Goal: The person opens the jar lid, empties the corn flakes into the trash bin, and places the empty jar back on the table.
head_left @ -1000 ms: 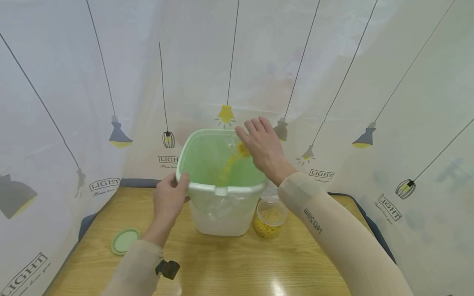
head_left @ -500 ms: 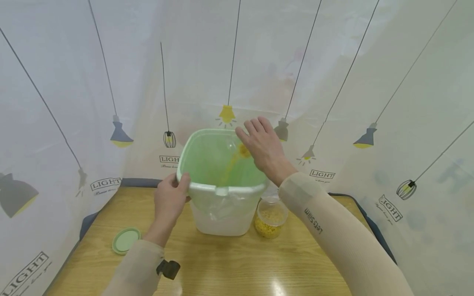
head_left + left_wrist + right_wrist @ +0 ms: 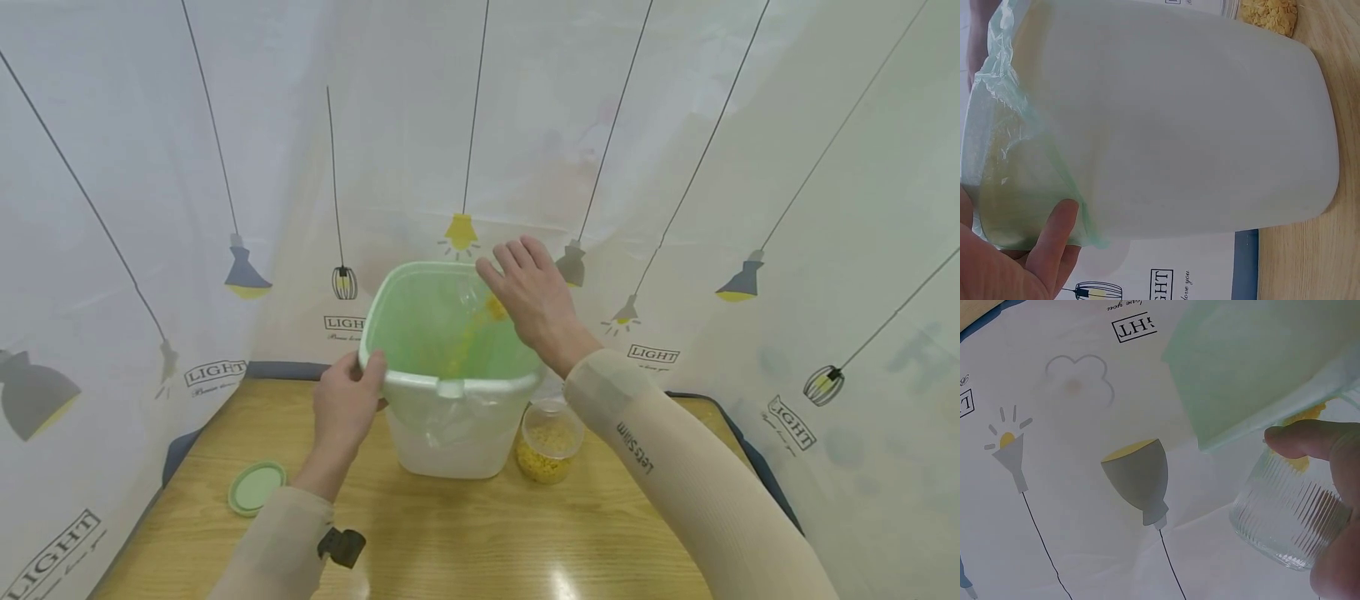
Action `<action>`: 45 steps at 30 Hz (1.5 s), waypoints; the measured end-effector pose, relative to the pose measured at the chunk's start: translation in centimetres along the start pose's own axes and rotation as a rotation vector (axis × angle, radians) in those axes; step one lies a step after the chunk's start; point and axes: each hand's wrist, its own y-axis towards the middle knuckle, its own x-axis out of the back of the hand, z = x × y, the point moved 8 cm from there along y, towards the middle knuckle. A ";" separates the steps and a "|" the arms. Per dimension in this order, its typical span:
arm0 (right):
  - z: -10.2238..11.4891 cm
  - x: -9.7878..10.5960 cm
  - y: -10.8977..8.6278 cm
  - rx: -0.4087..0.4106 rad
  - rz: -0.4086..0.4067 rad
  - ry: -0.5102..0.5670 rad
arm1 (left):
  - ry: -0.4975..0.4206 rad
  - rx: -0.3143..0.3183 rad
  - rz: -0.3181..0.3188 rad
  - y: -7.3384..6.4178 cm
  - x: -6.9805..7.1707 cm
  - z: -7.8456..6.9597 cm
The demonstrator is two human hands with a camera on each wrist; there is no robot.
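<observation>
A white trash bin (image 3: 450, 446), lined with a thin green bag (image 3: 412, 321), stands upright on the table. My left hand (image 3: 347, 408) grips its rim at the near left corner, fingers on the outside over the bag's edge. Above the right side of the bin, my right hand (image 3: 536, 296) holds a clear ribbed cup (image 3: 1285, 515), tipped with its mouth toward the bin. Yellow bits (image 3: 467, 337) fall from the cup in a stream into the bag. In the right wrist view, some yellow bits remain at the cup's mouth.
A clear round tub (image 3: 549, 457) with yellow flakes stands uncovered just right of the bin. A green round lid (image 3: 257, 488) lies on the wooden table (image 3: 465, 542) at left. Lamp-printed sheeting (image 3: 405, 125) surrounds the table at the back and sides.
The yellow bits keep falling, and the clump at the cup's mouth looks smaller. Both hands stay in place; the head view shifts only slightly.
</observation>
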 end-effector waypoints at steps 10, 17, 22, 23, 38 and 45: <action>0.4 -0.3 0.1 0.024 0.058 -0.049 | 0.010 0.001 -0.013 0.3 -0.1 0.4; 0.6 -0.3 0.2 0.046 0.051 -0.079 | 0.012 -0.001 -0.019 0.3 -0.1 0.4; 0.8 0.1 0.3 0.061 0.044 -0.070 | 0.012 -0.005 -0.015 0.1 0.0 0.2; 0.9 0.1 0.3 0.064 0.042 -0.064 | 0.014 -0.004 -0.016 0.1 0.0 0.2; 0.7 0.5 0.6 0.035 0.024 0.010 | 0.027 0.001 -0.027 0.2 -0.1 0.3; 0.3 0.4 0.1 0.024 0.008 0.026 | 0.035 -0.009 -0.032 0.1 -0.3 0.2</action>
